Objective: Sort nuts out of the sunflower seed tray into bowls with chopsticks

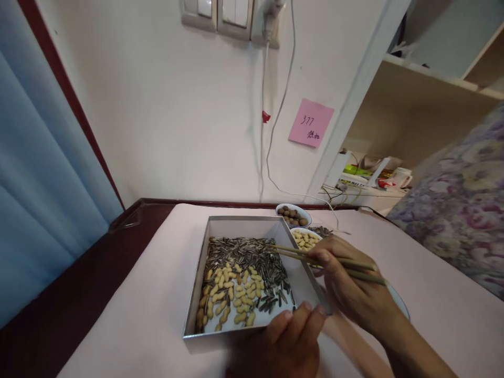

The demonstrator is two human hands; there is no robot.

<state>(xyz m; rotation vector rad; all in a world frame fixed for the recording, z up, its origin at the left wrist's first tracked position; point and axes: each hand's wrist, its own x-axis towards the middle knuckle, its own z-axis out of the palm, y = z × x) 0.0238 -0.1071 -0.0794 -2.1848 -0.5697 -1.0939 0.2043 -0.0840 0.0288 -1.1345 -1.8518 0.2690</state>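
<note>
My right hand [350, 289] is closed around a pair of wooden chopsticks [293, 253], which slant left over the wall of a shallow grey-white box [246, 227]. Their tips are among sunflower seeds [246, 251] in the box's far part; whether a seed is between them I cannot tell. Unshelled peanuts [240, 300] lie in the near left part of the box. At the near right corner, the fingers of my left hand [295, 341] curl over the box's rim; its thumb is hidden.
Behind the box's right side stand a bowl [277, 206] of brown round nuts and a bowl [295, 229] of peanuts, with dark seeds [321, 231] beside them. Another dish's rim [403, 307] shows behind my right hand. A cable [334, 215] trails onto the pink-white tabletop [157, 294] by the wall.
</note>
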